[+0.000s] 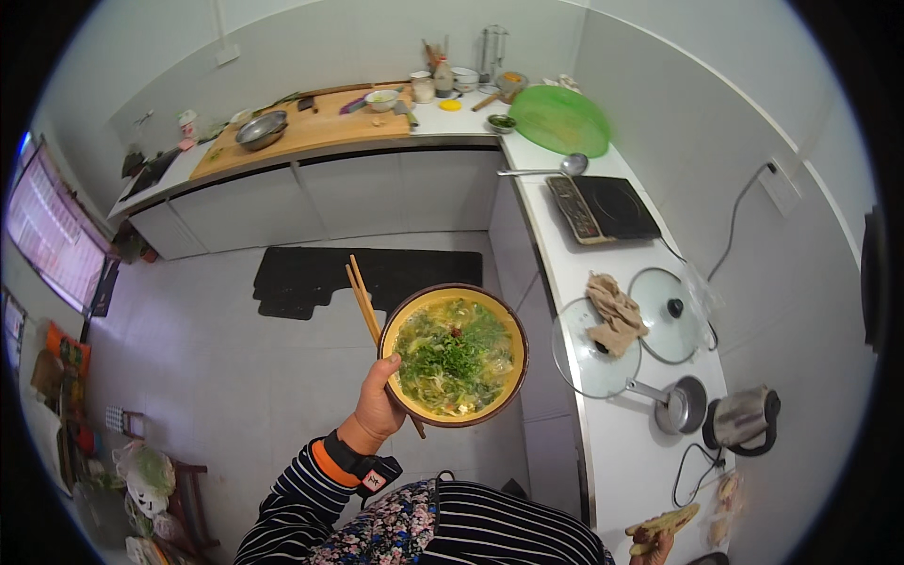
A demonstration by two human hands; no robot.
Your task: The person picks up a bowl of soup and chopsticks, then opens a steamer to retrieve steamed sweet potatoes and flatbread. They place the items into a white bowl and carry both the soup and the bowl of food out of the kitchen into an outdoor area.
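My left hand grips a yellow bowl with a brown rim from its left side, thumb over the edge. Soup with noodles and greens fills it, topped with chopped green herbs and a small dark red dab. A pair of wooden chopsticks passes behind the bowl, pinned against it by the same hand. At the lower right, my right hand is partly cut off by the view; it holds browned pieces of what looks like flatbread beside the white counter.
Along the right counter lie an induction cooker, a ladle, glass lids, a brown cloth, a saucepan and an electric kettle. A black mat covers some floor. Bags on a stool stand lower left.
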